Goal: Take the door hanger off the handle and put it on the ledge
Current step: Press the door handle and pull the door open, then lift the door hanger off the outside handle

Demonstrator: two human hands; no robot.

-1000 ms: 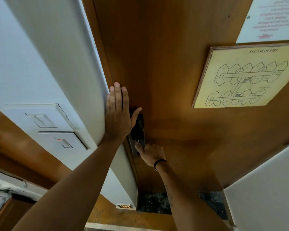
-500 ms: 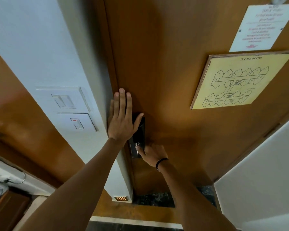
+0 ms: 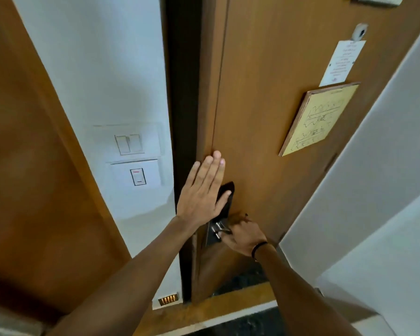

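My left hand [image 3: 201, 192] lies flat and open against the wooden door [image 3: 264, 117], its fingers partly covering a black lock plate [image 3: 229, 189]. Just below it, my right hand [image 3: 243, 235] is curled around the metal door handle [image 3: 220, 229]. A black band sits on that wrist. No door hanger shows on this side of the handle, and no ledge is in view.
A dark gap [image 3: 183, 93] runs between the door's edge and the white wall with its switch panel [image 3: 134, 161]. On the door hang a yellow fire plan [image 3: 318, 117] and a white notice [image 3: 342, 63]. A white wall [image 3: 374, 190] closes in on the right.
My right hand has gone from touching the lock plate to gripping the handle. A dark gap now shows beside the door's edge. The view has pulled back from the door.
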